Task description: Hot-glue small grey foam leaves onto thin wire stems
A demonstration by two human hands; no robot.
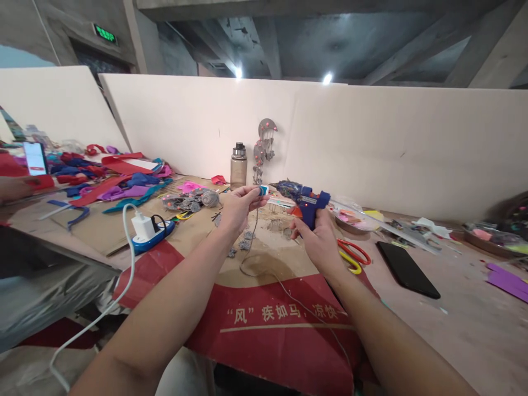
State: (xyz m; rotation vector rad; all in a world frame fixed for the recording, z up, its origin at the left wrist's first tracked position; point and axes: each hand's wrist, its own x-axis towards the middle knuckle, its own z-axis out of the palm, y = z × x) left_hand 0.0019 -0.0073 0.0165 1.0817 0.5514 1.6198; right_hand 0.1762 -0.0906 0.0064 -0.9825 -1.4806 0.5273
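Observation:
My left hand (242, 204) pinches a small teal and white piece (263, 190) between thumb and fingers, over the middle of the cardboard. A thin grey cord (256, 225) hangs below it and loops across the cardboard. My right hand (317, 236) is wrapped round the handle of a blue glue gun (307, 202). The gun's nozzle points left, a short way right of the small piece. Small grey shapes (246, 241) lie on the cardboard below my left hand.
Scissors (355, 254) and a black phone (408, 269) lie at right. A bottle (238, 168) stands behind. Left are a blue power strip (153, 236), felt scraps (124, 184) and another person's hand (16, 190). A white board (371, 143) closes off the back.

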